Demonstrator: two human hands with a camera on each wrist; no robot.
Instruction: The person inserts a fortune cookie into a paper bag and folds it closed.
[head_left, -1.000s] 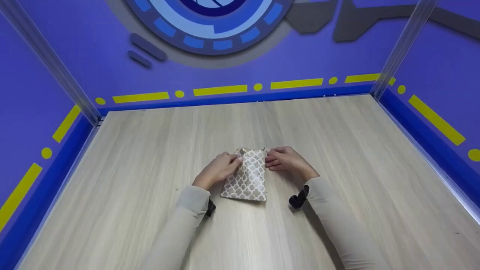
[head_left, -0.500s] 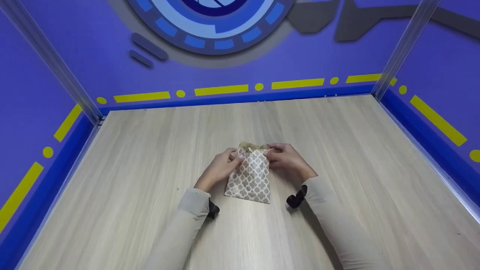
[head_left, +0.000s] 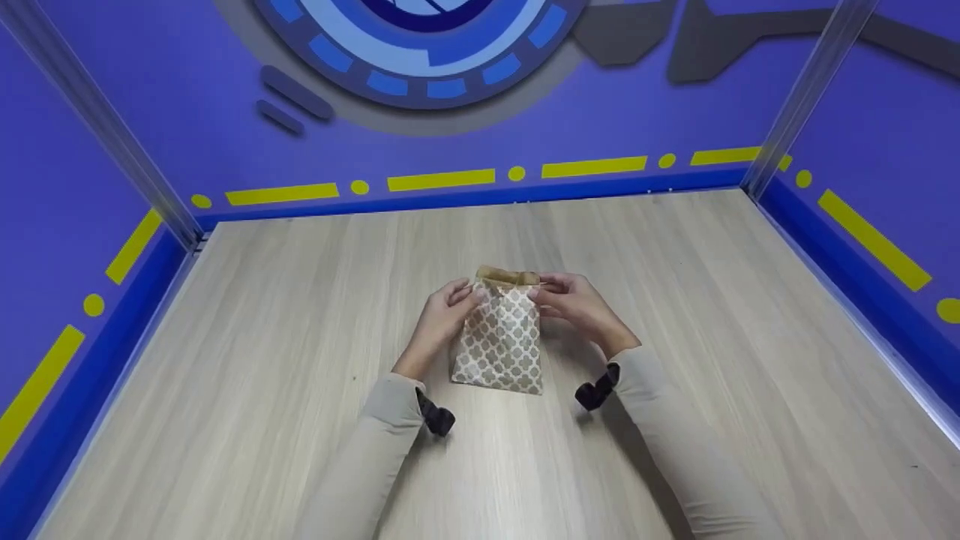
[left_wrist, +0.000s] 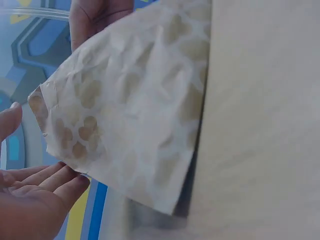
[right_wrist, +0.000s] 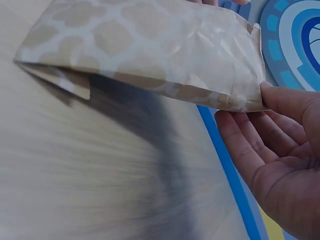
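Observation:
A paper bag [head_left: 499, 337] with a white-and-tan quatrefoil pattern stands on its bottom edge, leaning, at the middle of the table. Its mouth gapes at the top, where the brown paper inside shows. My left hand [head_left: 442, 319] is at the bag's upper left side; in the left wrist view its straight fingers [left_wrist: 55, 185] touch the bag's edge while the thumb stays apart from the paper. On the other side my right hand [head_left: 577, 307] pinches the upper right edge, thumb [right_wrist: 287, 100] on the front face and fingers behind. What the bag holds, if anything, is hidden.
The wood-grain table [head_left: 300, 315] extends on all sides of the bag. Blue-purple printed panels [head_left: 450, 150] with yellow marks enclose it at the back and both sides. A small black camera [head_left: 596, 386] is worn on each wrist.
The bag's top has risen away from me and its mouth has spread, showing more brown inside. Both hands moved up with it; the right thumb came onto the front face.

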